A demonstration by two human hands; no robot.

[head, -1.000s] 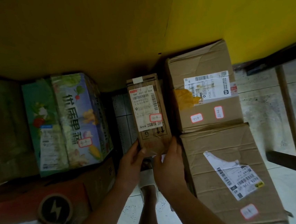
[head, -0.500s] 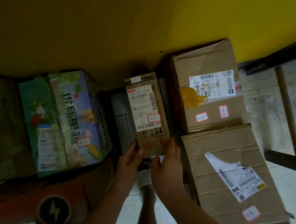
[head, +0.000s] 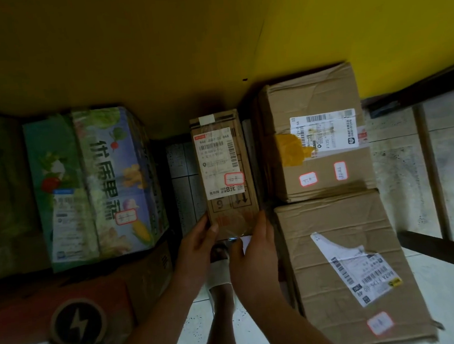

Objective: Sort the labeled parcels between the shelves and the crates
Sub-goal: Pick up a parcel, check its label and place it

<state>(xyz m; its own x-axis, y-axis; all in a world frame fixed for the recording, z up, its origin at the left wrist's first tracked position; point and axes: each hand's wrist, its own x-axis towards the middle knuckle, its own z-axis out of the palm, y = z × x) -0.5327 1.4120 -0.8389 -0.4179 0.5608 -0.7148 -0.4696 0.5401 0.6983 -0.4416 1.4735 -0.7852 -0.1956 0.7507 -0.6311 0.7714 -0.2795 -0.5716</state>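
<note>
A narrow brown cardboard parcel (head: 224, 172) with a white shipping label and a small red-framed sticker is held at its near end by both hands. My left hand (head: 198, 242) grips its lower left corner and my right hand (head: 251, 252) grips its lower right edge. The parcel sits in the gap between a colourful printed box (head: 99, 181) on the left and a brown carton (head: 316, 135) on the right. A second brown carton (head: 348, 268) with a torn label lies nearer, to the right of my right arm.
A yellow shelf board (head: 207, 35) overhangs the boxes. A reddish box with a lightning-bolt emblem (head: 78, 322) lies at lower left. A dark shelf frame bar (head: 446, 245) crosses the tiled floor at right. A foot in a white sandal (head: 219, 278) stands below the hands.
The narrow parcel and both hands have shifted very slightly; the grip is the same. The view has drifted a little.
</note>
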